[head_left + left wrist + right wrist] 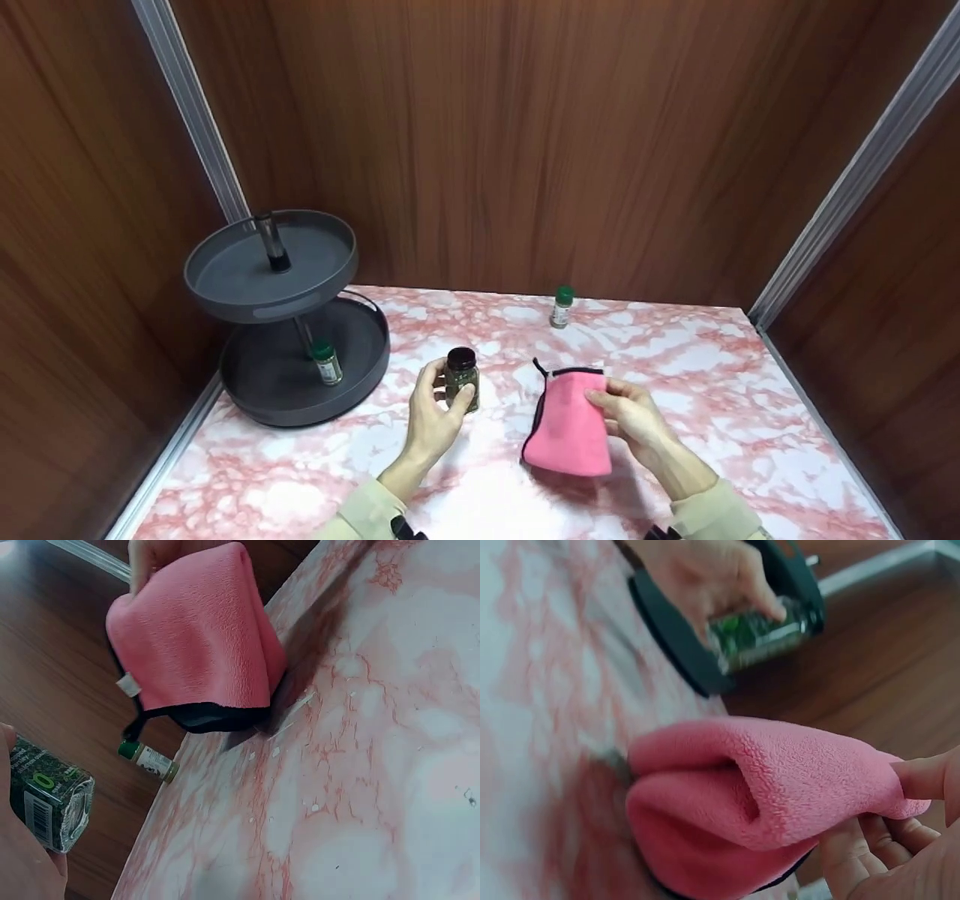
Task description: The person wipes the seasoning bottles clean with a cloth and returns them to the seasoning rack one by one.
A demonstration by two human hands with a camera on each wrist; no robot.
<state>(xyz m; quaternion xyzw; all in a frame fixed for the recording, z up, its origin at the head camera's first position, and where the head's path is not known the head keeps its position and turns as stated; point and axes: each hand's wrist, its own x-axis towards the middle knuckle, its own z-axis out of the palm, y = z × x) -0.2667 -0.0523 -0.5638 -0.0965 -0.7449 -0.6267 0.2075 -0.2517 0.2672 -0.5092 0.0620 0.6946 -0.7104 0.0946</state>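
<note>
My left hand (435,420) grips a spice jar (462,379) with a dark lid, raised above the marbled tabletop. In the left wrist view the jar (51,791) shows a barcode and a clear base, with dried green herbs inside. From my right hand (634,416) hangs a pink cloth (570,427) with black edging, pinched near its upper right corner. The right wrist view shows the cloth (772,787) folded over between thumb and fingers. Jar and cloth are apart.
A dark grey two-tier round tray (300,409) stands at the left. On its lower tier sits a green-capped spice jar (328,365). Another green-capped jar (561,309) stands at the back, near the wooden wall (480,150). Wooden panels with metal strips enclose the sides.
</note>
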